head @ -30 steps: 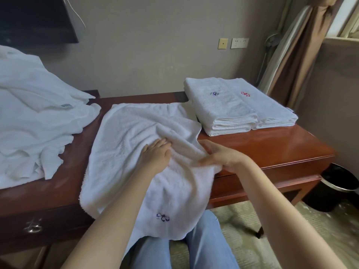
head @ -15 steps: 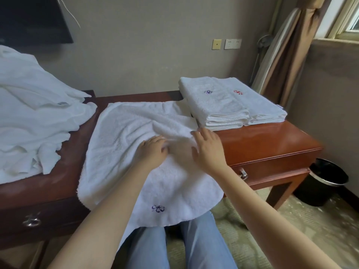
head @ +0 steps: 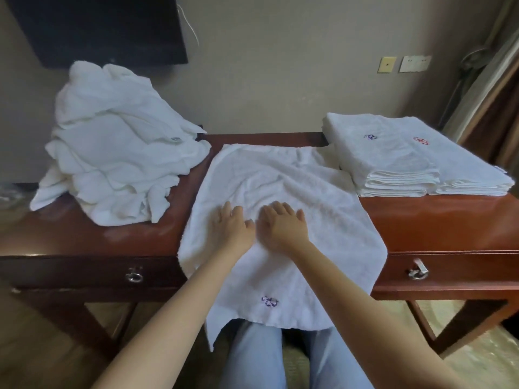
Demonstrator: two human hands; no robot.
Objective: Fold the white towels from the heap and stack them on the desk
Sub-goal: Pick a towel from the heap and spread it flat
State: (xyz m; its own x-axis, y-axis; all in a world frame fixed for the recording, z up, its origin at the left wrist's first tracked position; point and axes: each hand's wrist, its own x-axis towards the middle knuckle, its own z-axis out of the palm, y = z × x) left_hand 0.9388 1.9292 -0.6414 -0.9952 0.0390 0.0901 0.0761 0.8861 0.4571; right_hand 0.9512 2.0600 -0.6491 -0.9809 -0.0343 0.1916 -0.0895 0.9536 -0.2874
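Observation:
A white towel (head: 280, 186) with a purple emblem lies spread across the middle of the wooden desk (head: 438, 220), its near end hanging over the front edge onto my lap. My left hand (head: 231, 227) and my right hand (head: 282, 226) rest flat on it side by side, palms down, fingers apart, gripping nothing. The heap of unfolded white towels (head: 118, 153) sits at the desk's left. Two stacks of folded towels (head: 404, 161) lie at the back right, one with a purple emblem, one with a red.
A dark screen (head: 98, 26) hangs on the wall above the heap. Wall sockets (head: 404, 63) and a curtain (head: 500, 102) are at the right. The desk has two drawers with ring handles (head: 134, 276) in front. My knees are under the desk.
My right hand has slid left from the towel's right edge to rest beside my left hand. The head view has swung left, bringing the whole heap into sight.

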